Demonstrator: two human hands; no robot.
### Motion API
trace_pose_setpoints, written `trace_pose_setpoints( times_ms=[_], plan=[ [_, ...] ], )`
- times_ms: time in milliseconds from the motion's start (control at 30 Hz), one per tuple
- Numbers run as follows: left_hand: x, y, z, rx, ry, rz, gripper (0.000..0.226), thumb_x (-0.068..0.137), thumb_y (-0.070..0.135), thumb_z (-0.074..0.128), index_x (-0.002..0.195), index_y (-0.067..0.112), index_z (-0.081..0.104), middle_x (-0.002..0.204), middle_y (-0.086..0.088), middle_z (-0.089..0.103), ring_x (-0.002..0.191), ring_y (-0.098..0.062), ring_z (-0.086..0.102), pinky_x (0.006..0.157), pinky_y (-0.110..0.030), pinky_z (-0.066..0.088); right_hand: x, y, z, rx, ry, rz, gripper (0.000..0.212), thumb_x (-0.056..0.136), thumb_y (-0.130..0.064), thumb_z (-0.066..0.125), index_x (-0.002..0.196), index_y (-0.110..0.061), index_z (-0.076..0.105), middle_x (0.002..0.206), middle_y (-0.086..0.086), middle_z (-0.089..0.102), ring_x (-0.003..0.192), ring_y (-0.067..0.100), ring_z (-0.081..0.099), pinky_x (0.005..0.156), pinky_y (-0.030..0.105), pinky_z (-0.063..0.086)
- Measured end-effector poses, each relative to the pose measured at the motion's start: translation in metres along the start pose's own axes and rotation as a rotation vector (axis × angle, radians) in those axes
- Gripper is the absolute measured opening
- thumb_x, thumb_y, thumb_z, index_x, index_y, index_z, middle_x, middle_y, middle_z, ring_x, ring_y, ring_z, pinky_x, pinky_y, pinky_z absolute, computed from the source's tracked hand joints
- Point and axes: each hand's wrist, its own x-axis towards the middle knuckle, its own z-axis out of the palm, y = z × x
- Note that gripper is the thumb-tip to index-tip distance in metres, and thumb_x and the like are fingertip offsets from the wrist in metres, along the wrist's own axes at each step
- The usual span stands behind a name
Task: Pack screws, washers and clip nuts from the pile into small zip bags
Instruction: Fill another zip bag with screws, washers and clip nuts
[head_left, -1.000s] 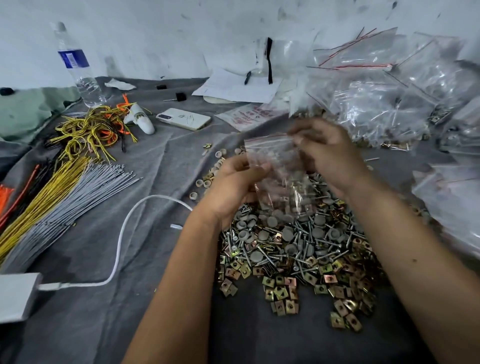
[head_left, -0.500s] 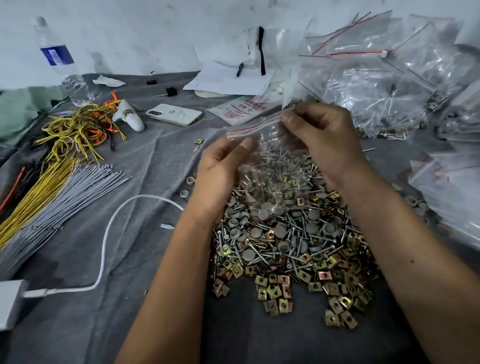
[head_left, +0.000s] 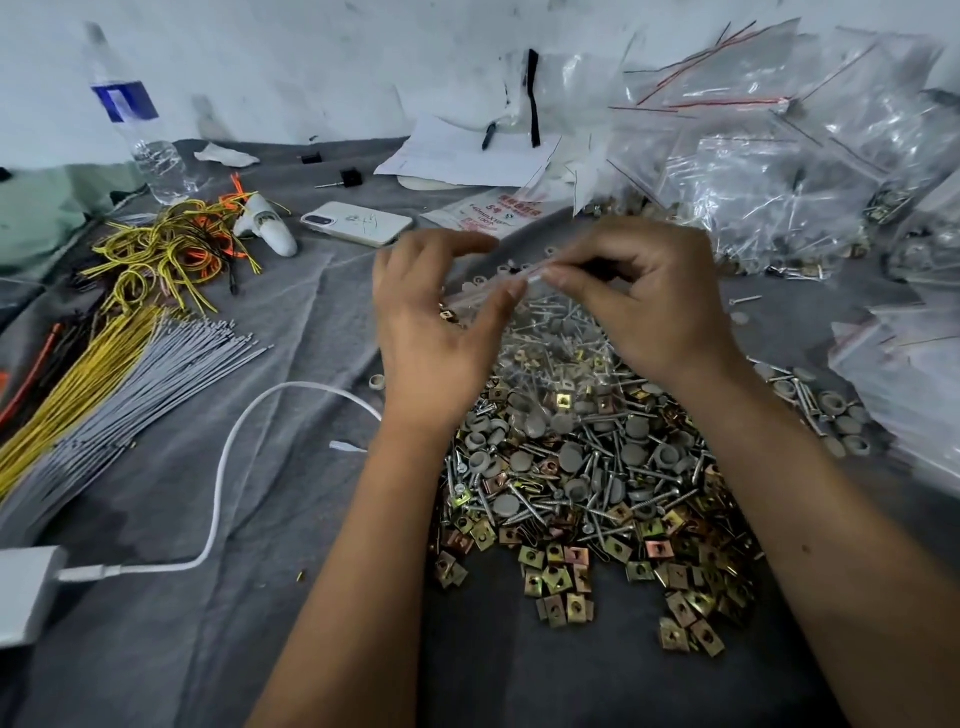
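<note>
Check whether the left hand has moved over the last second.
Yes. The left hand has shifted from the zip bag's side up to its top strip, ending slightly nearer the phone.

We see a white wall (head_left: 270, 57) at the back, scuffed with dark marks | below it our surface runs under a wrinkled grey cloth (head_left: 156, 649) | a pale green fabric (head_left: 36, 218) sits at the far left edge | light is soft and even, shadows faint
</note>
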Motion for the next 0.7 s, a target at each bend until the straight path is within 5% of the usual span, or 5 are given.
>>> trace_pose_setpoints(
  times_ms=[67,267,433,700],
  plan=[
    [0.0001,0.0007,0.0019,0.074,-0.011,0.100,0.018,0.089,0.028,0.081,0.099,0.014,0.076,0.108,-0.001,0.065,0.108,-0.024,0.057,0.091,-0.025,0.041,-0.0006,-0.0026,0.0028,-0.058,-0.050,-0.075,0.011,0.089,-0.014,0.078,0.095,-0.005,0.078,0.087,0.000,0.073,0.078,0.008,0.069,0.070,0.024,0.055],
    [-0.0029,-0.0033,0.0044,0.059,-0.074,0.100,0.009,0.086,0.019,0.083,0.085,0.013,0.076,0.104,-0.001,0.067,0.107,-0.018,0.053,0.091,-0.020,0.037,-0.0004,-0.0006,0.0026,-0.098,-0.125,-0.066,0.011,0.089,-0.012,0.077,0.096,-0.004,0.078,0.087,0.002,0.073,0.078,0.016,0.068,0.072,0.037,0.057],
    [-0.0016,-0.0028,0.0056,0.043,-0.119,0.114,0.006,0.086,0.010,0.080,0.083,0.009,0.075,0.101,0.000,0.070,0.105,-0.022,0.057,0.090,-0.027,0.041,-0.0028,-0.0015,0.0067,-0.143,-0.120,-0.111,0.009,0.091,-0.011,0.075,0.096,-0.004,0.077,0.088,-0.003,0.068,0.078,0.010,0.064,0.071,0.025,0.052],
    [-0.0017,-0.0032,0.0050,-0.004,-0.182,0.008,0.004,0.086,0.010,0.080,0.086,0.008,0.076,0.099,0.007,0.072,0.105,-0.018,0.060,0.092,-0.032,0.045,-0.0039,0.0038,0.0043,-0.113,-0.100,-0.033,0.008,0.093,-0.009,0.072,0.095,-0.002,0.075,0.088,0.004,0.068,0.079,0.016,0.064,0.071,0.031,0.055]
  ],
)
